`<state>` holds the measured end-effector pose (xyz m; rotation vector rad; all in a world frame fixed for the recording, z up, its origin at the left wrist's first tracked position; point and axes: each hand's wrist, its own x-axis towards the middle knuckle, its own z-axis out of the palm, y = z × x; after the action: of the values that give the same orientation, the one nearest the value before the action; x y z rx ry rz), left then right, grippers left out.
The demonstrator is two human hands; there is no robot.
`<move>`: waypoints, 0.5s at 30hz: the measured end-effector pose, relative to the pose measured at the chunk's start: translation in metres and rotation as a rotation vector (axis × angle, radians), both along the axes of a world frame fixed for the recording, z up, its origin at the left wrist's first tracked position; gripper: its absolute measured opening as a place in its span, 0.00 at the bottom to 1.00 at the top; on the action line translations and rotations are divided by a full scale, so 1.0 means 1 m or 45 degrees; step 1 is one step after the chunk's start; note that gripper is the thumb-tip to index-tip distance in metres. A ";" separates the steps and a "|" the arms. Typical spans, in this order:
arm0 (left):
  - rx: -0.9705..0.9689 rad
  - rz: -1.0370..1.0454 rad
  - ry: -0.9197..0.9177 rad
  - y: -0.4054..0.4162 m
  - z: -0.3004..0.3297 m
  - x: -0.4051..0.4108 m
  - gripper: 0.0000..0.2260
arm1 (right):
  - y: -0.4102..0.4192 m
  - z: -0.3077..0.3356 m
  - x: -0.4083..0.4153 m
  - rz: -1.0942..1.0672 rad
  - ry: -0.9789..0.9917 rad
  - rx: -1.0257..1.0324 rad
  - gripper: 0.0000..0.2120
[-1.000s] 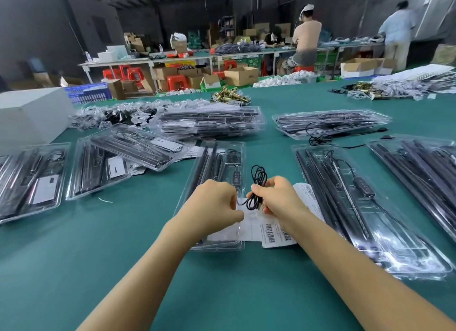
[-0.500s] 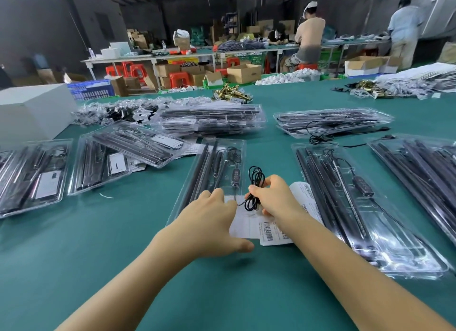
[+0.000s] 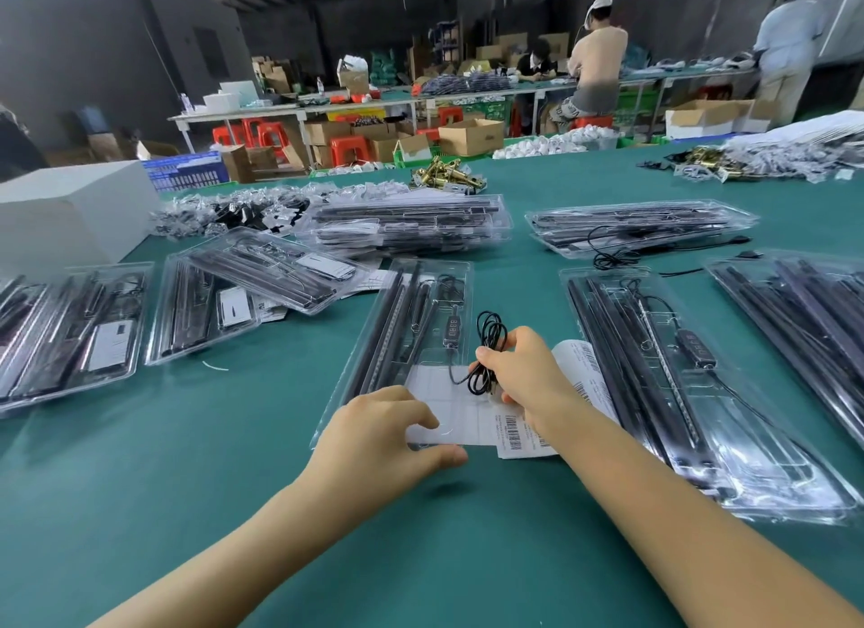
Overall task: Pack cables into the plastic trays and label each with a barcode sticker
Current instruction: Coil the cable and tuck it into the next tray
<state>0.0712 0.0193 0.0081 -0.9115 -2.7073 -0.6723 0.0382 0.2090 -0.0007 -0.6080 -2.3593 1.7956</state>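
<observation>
1. The right hand [image 3: 523, 379] grasps a coiled black cable [image 3: 488, 351] between thumb and fingers, and holds it just above the near half of the middle plastic tray [image 3: 421, 328].
2. One end of this cable runs to a small black controller [image 3: 452, 330] that lies inside the tray, beside long black bars [image 3: 388, 328].
3. The left hand [image 3: 378, 435] is at the near end of the same tray, with curled fingers on top and the thumb at the near edge; it seems to pinch the tray edge together with the white sticker sheet [image 3: 463, 412] there.
4. The sheet has barcode stickers [image 3: 513, 432] on its near right part, and it curls up behind the right hand.
5. The tray lies on the green desk [image 3: 234, 464], in the middle, with its long side going from near to far.
6. To the right there is another open tray [image 3: 692, 384] with bars and a cable, and further right one more tray [image 3: 804, 318] at the edge of the view.
7. To the left lie several closed trays [image 3: 70, 328], some partly over others, and a white box [image 3: 70, 211] stands at the far left.
8. Far on the desk are stacked trays [image 3: 406, 225] and a small heap of brass parts [image 3: 449, 173].
9. Behind the desk, people work at a long table [image 3: 467, 95] with cartons and red stools under it.
</observation>
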 end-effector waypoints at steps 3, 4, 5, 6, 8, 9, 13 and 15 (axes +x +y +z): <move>-0.265 -0.178 0.344 0.004 -0.004 0.006 0.19 | 0.000 0.001 0.000 -0.004 0.001 -0.005 0.06; -0.317 -0.231 0.435 0.005 -0.004 0.008 0.17 | 0.000 0.000 0.000 -0.006 0.001 -0.007 0.06; -0.356 -0.273 0.474 0.005 -0.004 0.008 0.17 | 0.000 0.000 0.000 -0.008 0.001 -0.009 0.06; -0.376 -0.307 0.500 0.005 -0.005 0.007 0.16 | -0.001 0.000 0.000 -0.010 0.002 -0.008 0.06; -0.453 -0.320 0.501 0.005 0.000 0.006 0.16 | -0.001 0.000 0.000 -0.013 0.008 -0.001 0.06; -0.523 -0.329 0.526 0.006 0.001 0.007 0.15 | -0.001 -0.001 0.000 -0.015 0.011 0.001 0.06; -0.847 -0.376 0.711 0.011 0.000 0.007 0.21 | 0.000 -0.002 -0.001 -0.018 0.017 -0.006 0.06; -0.901 -0.424 0.771 0.010 0.000 0.003 0.27 | 0.000 -0.002 -0.001 -0.017 0.020 -0.005 0.06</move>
<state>0.0745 0.0296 0.0076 -1.4408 -2.2324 0.5109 0.0372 0.2089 -0.0029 -0.6064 -2.3364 1.7930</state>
